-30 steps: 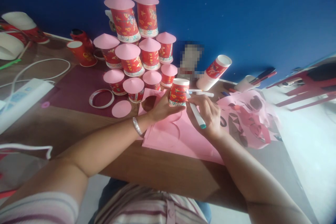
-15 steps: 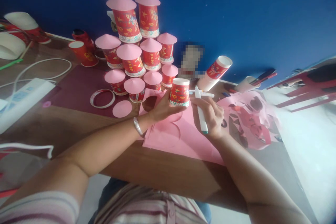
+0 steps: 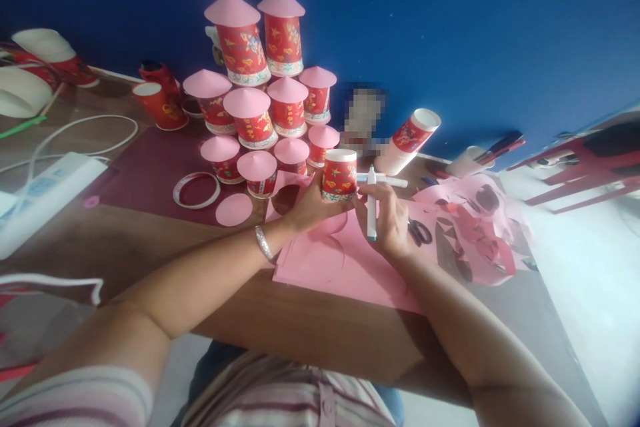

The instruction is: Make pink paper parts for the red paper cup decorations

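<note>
My left hand point(image 3: 309, 205) is closed round a red patterned paper cup point(image 3: 340, 175), its white side up and its white-and-teal band low. Just right of it, my right hand point(image 3: 389, 220) grips a white marker point(image 3: 371, 203) that stands nearly upright, its teal end down. The right fingertips are close to the cup's lower edge; whether they touch it I cannot tell. Beneath both hands lie pink paper sheets point(image 3: 360, 273) with a round outline drawn on them. A second white marker point(image 3: 390, 180) lies behind the right hand.
Several red cups with pink cone roofs point(image 3: 247, 107) stand stacked at the back left. A white paper ring point(image 3: 196, 191) and pink disc point(image 3: 234, 210) lie in front. Scissors point(image 3: 421, 232) and pink paper scraps point(image 3: 480, 240) are on the right, a power strip point(image 3: 53, 197) on the left.
My right hand has moved left toward the cup, and the marker has turned more upright. The scissors show more now. The cup has shifted slightly left in view.
</note>
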### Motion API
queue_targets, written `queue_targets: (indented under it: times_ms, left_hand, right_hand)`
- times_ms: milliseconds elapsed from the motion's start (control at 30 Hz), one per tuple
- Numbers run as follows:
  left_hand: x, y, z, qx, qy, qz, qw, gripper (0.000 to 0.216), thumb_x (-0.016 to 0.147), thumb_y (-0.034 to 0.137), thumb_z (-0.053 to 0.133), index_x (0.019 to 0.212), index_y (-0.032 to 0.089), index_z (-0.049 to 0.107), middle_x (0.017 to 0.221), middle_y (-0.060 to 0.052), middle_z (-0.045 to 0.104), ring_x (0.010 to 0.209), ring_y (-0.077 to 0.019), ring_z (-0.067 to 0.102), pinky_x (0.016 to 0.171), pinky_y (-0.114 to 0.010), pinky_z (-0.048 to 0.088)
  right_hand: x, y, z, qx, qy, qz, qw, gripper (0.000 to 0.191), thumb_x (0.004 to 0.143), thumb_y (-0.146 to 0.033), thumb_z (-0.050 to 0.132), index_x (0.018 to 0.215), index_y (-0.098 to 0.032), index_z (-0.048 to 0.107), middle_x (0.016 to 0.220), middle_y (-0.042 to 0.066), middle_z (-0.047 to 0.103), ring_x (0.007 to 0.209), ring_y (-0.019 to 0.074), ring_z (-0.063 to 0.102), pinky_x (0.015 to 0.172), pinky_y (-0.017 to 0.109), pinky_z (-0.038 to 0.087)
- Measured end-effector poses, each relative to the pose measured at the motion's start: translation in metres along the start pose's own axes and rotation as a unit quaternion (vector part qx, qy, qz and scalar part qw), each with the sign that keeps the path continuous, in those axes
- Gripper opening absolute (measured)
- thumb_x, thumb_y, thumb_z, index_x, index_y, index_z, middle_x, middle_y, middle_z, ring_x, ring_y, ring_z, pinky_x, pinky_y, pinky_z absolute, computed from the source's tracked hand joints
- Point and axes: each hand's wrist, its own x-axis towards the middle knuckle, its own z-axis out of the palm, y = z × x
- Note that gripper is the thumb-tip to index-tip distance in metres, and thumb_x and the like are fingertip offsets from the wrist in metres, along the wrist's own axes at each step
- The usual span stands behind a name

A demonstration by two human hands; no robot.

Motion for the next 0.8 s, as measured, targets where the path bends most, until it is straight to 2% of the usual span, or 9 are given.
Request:
queue_targets:
  times_ms: [267,467,600,700,800]
  left_hand:
    - [0.001,-0.008,-0.004,-0.031,-0.032,-0.010,0.999,0.064,0.082,0.064,0.107,0.119,0.021,0.078,0.115,-0.010,0.087,0.113,-0.0285,0.083,0.105,-0.046,0.068]
    - [-0.003,-0.007,-0.009,-0.030,0.013,-0.050,0.998,0.075,0.078,0.067,0.109,0.128,0.023,0.075,0.130,-0.010,0.082,0.127,-0.0310,0.076,0.117,-0.051,0.059]
    - [-0.004,-0.005,-0.010,-0.029,0.003,-0.043,0.999,0.076,0.079,0.067,0.107,0.131,0.023,0.074,0.131,-0.010,0.080,0.129,-0.0321,0.074,0.117,-0.051,0.057]
    - [-0.004,-0.004,-0.010,-0.015,0.005,-0.041,0.999,0.079,0.078,0.067,0.108,0.134,0.024,0.072,0.129,-0.009,0.080,0.126,-0.0312,0.075,0.114,-0.049,0.058]
    - [-0.004,-0.004,-0.010,-0.009,-0.001,-0.034,0.999,0.079,0.078,0.067,0.108,0.133,0.024,0.071,0.129,-0.010,0.080,0.123,-0.0306,0.076,0.112,-0.048,0.059]
  right_hand:
    - [-0.004,0.002,-0.001,0.014,-0.017,0.009,1.000,0.031,0.112,-0.019,0.068,0.142,-0.026,0.064,0.107,0.006,0.081,0.088,0.0226,0.080,0.072,0.035,0.063]
    - [0.000,0.002,-0.012,-0.006,-0.032,-0.025,0.999,0.041,0.118,-0.023,0.062,0.158,-0.025,0.066,0.113,0.008,0.081,0.092,0.0225,0.082,0.077,0.035,0.067]
    - [0.006,-0.002,-0.017,0.011,-0.007,-0.056,0.998,0.044,0.118,-0.023,0.063,0.161,-0.027,0.069,0.116,0.008,0.082,0.100,0.0246,0.084,0.085,0.036,0.070]
    - [0.008,-0.005,-0.017,0.015,-0.008,-0.056,0.998,0.047,0.114,-0.018,0.066,0.160,-0.028,0.069,0.116,0.008,0.084,0.100,0.0248,0.085,0.086,0.037,0.073]
    - [0.007,-0.007,-0.017,0.002,-0.011,-0.045,0.999,0.040,0.112,-0.015,0.067,0.150,-0.028,0.072,0.116,0.008,0.085,0.100,0.0254,0.087,0.087,0.039,0.075]
